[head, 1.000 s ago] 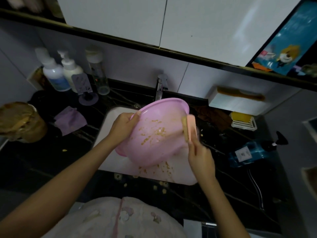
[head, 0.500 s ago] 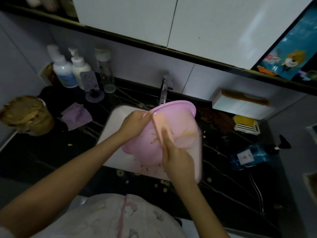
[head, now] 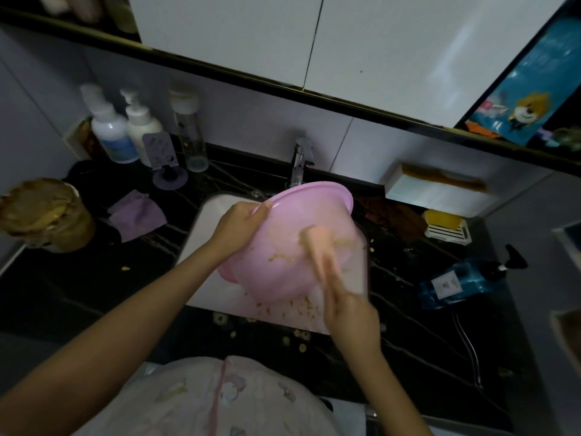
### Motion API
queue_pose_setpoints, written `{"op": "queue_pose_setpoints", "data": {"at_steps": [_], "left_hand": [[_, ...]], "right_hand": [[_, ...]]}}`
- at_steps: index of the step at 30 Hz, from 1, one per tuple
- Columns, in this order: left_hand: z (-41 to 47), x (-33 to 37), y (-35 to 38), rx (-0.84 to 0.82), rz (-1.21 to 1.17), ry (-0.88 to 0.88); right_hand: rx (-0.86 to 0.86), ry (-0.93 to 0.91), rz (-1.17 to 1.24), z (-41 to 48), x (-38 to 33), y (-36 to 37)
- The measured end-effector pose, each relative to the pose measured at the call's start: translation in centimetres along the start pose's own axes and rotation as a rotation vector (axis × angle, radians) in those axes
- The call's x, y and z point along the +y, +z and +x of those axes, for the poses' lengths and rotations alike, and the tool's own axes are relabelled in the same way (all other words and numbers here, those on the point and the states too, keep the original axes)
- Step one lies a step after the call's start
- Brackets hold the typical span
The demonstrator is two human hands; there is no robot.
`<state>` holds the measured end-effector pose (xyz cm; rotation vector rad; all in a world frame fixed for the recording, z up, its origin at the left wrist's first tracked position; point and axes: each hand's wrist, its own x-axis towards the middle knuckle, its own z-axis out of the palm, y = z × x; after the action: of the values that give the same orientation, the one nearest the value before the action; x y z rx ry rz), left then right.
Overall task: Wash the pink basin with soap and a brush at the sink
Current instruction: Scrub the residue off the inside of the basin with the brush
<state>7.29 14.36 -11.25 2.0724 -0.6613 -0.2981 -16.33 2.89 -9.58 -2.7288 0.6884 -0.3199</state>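
The pink basin (head: 283, 265) is tilted over the white sink (head: 207, 221), its outer side turned toward me and smeared with yellowish bits. My left hand (head: 240, 225) grips its rim on the left. My right hand (head: 349, 313), blurred by motion, holds a pale pink brush (head: 317, 247) pressed against the basin's side. Crumbs lie in the sink below the basin and on the black counter edge. The faucet (head: 300, 162) stands just behind the basin.
White bottles (head: 125, 130) and a clear bottle stand at the back left, with a purple cloth (head: 136, 215) and a brown jar (head: 44, 215) nearby. On the right are a yellow soap bar on a white dish (head: 446, 226) and a blue pump bottle (head: 462, 283) lying down.
My right hand has swept the brush from the basin's left part across to its right side. The basin stays tilted in my left hand.
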Motion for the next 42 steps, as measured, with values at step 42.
{"op": "queue_pose_setpoints", "data": {"at_steps": [42], "left_hand": [[-4.0,-3.2,-0.9,0.014,0.042,0.037]], "right_hand": [[0.007,0.240,0.077,3.1,-1.9,-1.0]]}}
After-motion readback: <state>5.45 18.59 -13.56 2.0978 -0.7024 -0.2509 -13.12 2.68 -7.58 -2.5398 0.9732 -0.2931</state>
